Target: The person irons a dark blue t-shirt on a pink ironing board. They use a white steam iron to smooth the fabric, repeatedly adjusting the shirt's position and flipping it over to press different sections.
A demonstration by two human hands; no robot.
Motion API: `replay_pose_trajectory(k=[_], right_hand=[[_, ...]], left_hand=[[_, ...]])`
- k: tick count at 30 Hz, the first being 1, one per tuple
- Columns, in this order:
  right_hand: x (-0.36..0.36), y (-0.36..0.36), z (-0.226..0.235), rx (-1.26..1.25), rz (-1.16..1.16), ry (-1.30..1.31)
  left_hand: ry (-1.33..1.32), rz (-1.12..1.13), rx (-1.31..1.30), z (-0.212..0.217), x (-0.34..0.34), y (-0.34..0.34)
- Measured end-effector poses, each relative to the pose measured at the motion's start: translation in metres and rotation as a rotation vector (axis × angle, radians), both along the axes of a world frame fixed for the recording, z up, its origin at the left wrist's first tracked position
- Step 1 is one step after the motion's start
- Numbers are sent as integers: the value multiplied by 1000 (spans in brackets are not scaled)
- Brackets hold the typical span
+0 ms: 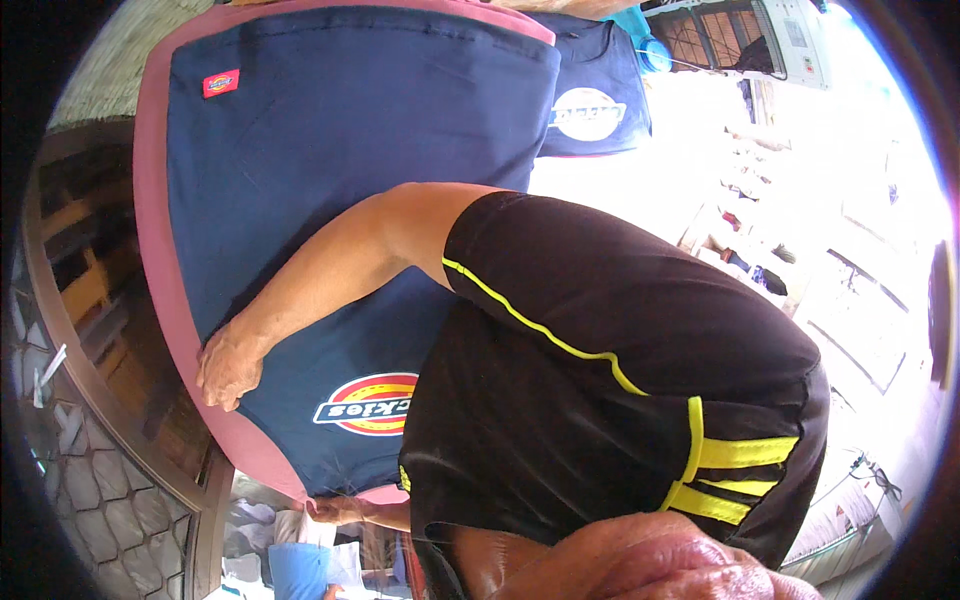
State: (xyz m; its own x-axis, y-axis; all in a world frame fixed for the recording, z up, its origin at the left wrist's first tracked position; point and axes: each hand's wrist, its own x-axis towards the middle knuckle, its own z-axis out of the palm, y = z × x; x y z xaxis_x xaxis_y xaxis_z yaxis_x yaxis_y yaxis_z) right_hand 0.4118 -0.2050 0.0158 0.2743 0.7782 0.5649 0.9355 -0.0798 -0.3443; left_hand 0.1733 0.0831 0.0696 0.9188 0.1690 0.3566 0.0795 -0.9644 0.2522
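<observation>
Head view: a fisheye look down at a padded printing board; straight edges bow toward the rim.
Floor, far left: hexagonal paving beside a dark curved metal frame; the detail there is dim.
Pink board: one is fully seen, long and round-cornered, carrying one garment pulled over it.
Navy T-shirt: stretched flat on the pink board and covering all but its pink rim. It has one small red label near the top left corner and one round red-and-yellow emblem toward the lower end.
Left hand: rests on the left edge of the board where shirt meets rim, fingers curled under. A firm grip cannot be told.
Right hand: at the lower end of the board, touching the shirt's edge. It is mostly hidden under the torso, so its hold cannot be told.
Black sports shirt: worn by the person, with yellow piping and three yellow stripes. It covers the lower right part of the board.
Second navy T-shirt: beyond the top right corner, bearing a white oval emblem, partly cut off.
Count: two navy shirts, two hands.
Bottom edge: a light blue cloth under the board's end, and a blurred skin-toned shape too close to make out.
Right side: overexposed, its contents unclear.
</observation>
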Motion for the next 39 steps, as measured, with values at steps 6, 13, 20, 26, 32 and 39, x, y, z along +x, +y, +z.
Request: replay_pose_trajectory(k=[6, 13, 20, 26, 32, 39], right_hand=[[7, 8, -6, -33, -1, -22], [8, 8, -4, 6, -50, 60], [22, 1, 14, 118, -197, 236], [2, -66, 24, 191, -335, 314], [-26, -208, 25, 11, -656, 14], [-64, -266, -6, -73, -1077, -117]], left_hand=[[-100, -293, -272, 28, 52, -119], [-172, -417, -257, -18, 117, -216], [-139, -262, -212, -31, 135, -239], [8, -179, 105, -22, 134, -237], [174, -72, 252, -33, 146, -249], [212, -34, 261, -23, 137, -248]])
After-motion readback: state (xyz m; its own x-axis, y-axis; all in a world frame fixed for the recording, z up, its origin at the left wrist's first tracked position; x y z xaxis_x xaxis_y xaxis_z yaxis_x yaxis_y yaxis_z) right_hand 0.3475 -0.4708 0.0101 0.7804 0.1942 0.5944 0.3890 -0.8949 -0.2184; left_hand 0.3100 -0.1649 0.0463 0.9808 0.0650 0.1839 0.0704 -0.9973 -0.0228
